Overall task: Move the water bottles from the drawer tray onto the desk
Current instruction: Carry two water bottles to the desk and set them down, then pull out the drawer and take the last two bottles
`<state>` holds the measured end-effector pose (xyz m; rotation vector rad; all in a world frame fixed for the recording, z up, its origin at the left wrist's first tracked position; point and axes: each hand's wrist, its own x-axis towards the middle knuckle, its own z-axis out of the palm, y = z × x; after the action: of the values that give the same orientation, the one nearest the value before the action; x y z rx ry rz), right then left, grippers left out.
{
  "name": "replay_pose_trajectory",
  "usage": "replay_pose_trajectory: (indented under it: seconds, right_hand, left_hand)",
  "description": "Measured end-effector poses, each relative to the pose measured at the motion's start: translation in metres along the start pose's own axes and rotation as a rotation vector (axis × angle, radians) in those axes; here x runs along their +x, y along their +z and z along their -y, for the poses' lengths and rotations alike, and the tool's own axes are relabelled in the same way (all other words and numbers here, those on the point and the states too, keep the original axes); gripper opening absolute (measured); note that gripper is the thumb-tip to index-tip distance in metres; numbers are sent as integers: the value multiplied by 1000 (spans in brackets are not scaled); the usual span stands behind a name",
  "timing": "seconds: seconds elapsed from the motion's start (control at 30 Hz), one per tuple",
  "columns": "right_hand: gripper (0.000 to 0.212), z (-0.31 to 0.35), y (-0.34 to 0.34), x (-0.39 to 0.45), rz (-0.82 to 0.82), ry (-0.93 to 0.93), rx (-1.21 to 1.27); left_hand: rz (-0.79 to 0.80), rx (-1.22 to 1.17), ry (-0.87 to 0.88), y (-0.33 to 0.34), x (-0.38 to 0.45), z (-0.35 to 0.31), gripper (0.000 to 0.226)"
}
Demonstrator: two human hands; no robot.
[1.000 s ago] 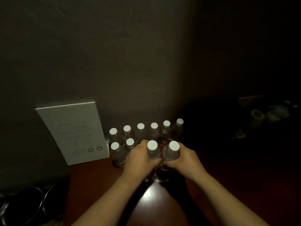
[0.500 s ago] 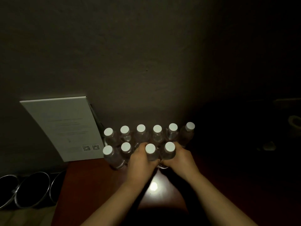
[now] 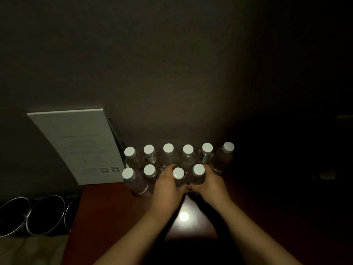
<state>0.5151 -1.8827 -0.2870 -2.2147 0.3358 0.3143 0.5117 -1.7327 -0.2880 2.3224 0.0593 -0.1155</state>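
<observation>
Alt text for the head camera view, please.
Two bare hands, left and right, each grip a clear white-capped water bottle on a dark reddish wooden desk, joining eight more bottles beside a leaning white printed card.

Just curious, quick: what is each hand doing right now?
Left hand: closed around a white-capped bottle.
Right hand: closed around the neighbouring bottle.

The room is dim; right of my desk point(image 3: 118, 211) everything sinks into black shadow. A bright glare spot shines on its polished top near me. Edges bend slightly and look soft.
</observation>
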Motion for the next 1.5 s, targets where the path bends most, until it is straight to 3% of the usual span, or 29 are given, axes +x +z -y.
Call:
replay_pose_trajectory:
  seconds: [0.1, 0.27, 0.4, 0.63, 0.87, 1.1, 1.5]
  right_hand:
    - [70, 0, -2, -2, 30, 8, -13]
    - [80, 8, -16, -13, 55, -9, -101]
    - [88, 12, -29, -31, 28, 40, -201]
    - [77, 29, -20, -99, 121, 58, -479]
    - [69, 101, 18, -184, 196, -252, -665]
    - [80, 203, 80, -276, 291, -574, -834]
    - [68, 348, 271, -431, 442, -956, -977]
  left_hand:
    - [7, 72, 22, -6, 1, -4, 70]
    - [51, 157, 58, -26, 4, -14, 55]
    - [54, 201, 111, -44, -9, -20, 58]
    - [135, 385, 197, -98, -61, -17, 41]
    - [221, 601, 204, -179, -141, 9, 53]
    - [125, 610, 99, -298, -227, 59, 64]
    - [-86, 704, -113, -492, -420, 204, 57]
